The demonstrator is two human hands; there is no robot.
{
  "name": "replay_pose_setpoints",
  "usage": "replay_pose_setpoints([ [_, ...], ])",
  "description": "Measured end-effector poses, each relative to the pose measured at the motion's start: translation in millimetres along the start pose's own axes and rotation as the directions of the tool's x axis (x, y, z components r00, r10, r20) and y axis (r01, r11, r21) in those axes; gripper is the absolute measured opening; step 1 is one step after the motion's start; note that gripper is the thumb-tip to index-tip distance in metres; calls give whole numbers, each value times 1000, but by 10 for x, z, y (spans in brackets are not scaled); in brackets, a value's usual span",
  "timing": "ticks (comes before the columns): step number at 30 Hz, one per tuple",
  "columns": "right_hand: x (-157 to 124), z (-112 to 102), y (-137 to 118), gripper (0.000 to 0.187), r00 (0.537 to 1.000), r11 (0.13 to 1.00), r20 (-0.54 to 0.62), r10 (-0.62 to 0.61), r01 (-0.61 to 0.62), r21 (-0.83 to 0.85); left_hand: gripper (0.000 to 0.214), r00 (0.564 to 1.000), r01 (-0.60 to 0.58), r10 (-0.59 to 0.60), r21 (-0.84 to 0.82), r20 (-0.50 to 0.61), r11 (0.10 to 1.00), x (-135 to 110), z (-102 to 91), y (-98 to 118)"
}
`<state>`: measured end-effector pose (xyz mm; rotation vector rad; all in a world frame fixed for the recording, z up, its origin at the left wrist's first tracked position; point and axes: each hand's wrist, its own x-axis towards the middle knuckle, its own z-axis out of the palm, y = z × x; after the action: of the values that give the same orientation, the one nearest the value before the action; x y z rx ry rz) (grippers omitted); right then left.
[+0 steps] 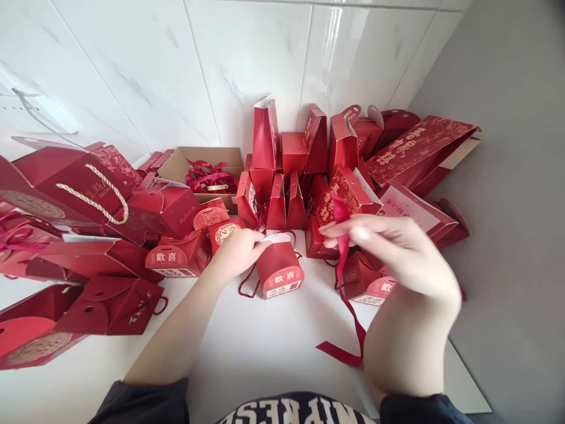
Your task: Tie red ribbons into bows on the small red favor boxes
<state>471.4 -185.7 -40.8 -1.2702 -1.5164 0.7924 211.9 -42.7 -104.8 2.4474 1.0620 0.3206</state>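
On the white tabletop (256,350), the left hand (238,253) is gripping a small red gift box (280,268) while the right hand (399,253) is pinching a crimson ribbon (344,250), which is hanging loose beside it, not yet tied.

**Q:** What is obscured at the right hand (391,244)?
**A:** Its fingers cover a section of the ribbon (342,259); the ribbon's upper end is blurred. The forearm hides part of the box behind it (362,281).

**Q:** And at the left hand (236,250)?
**A:** Most fingers are hidden; grip on the small box (279,265) cannot be determined. Fine print on the box's label is illegible.

**Q:** Edge losses?
**A:** Left edge: an open box (39,306). Bottom edge: shirt lettering (291,409).
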Motion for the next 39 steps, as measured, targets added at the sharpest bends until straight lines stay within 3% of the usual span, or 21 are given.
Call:
replay_pose_setpoints([
  [2, 136, 168, 25, 25, 996, 999, 80, 37, -37, -4, 50, 997, 57, -53, 75, -61, 996, 23, 18, -23],
  [4, 231, 320, 52, 20, 993, 994, 118, 18, -31, 107, 52, 990, 118, -109, 104, -92, 987, 4, -24, -28],
  [8, 305, 445, 98, 15, 990, 953, 136, -28, -15, 302, 48, 983, 183, -180, 108, -42, 977, -114, -163, 8],
  [13, 316, 440, 92, 56, 992, 948, 110, 61, -92, 306, 40, 967, 233, -238, 63, 89, 971, -227, -224, 30],
  [16, 314, 462, 82, 70, 990, 950, 115, 84, -115, 291, 39, 962, 231, -234, 34, 143, 972, -238, -224, 34],
  [18, 314, 484, 91, 66, 990, 947, 117, 77, -110, 302, 41, 965, 216, -220, 44, 141, 975, -240, -228, 43],
  [22, 319, 516, 125, 35, 991, 949, 125, 44, -80, 305, 43, 979, 156, -169, 115, 110, 981, -271, -261, 90],
  [28, 297, 539, 152, 24, 993, 974, -107, 51, -26, 223, 40, 988, 113, -134, 218, 83, 969, -367, -209, 336],
  [31, 232, 583, 226, 22, 977, 995, -191, 93, -82, 61, 75, 991, 133, -135, 269, -13, 954, -375, -65, 488],
  [33, 164, 622, 310, 25, 973, 989, -225, 58, -87, -121, 93, 983, 184, -172, 300, -67, 936, -358, 33, 552],
  [36, 49, 677, 440, 27, 979, 951, -200, -24, -39, -307, 81, 974, 223, -222, 307, -38, 925, -319, 95, 581],
  [39, -53, 717, 516, 24, 982, 937, -183, -42, -25, -348, 60, 975, 181, -210, 297, 70, 938, -289, 57, 563],
])
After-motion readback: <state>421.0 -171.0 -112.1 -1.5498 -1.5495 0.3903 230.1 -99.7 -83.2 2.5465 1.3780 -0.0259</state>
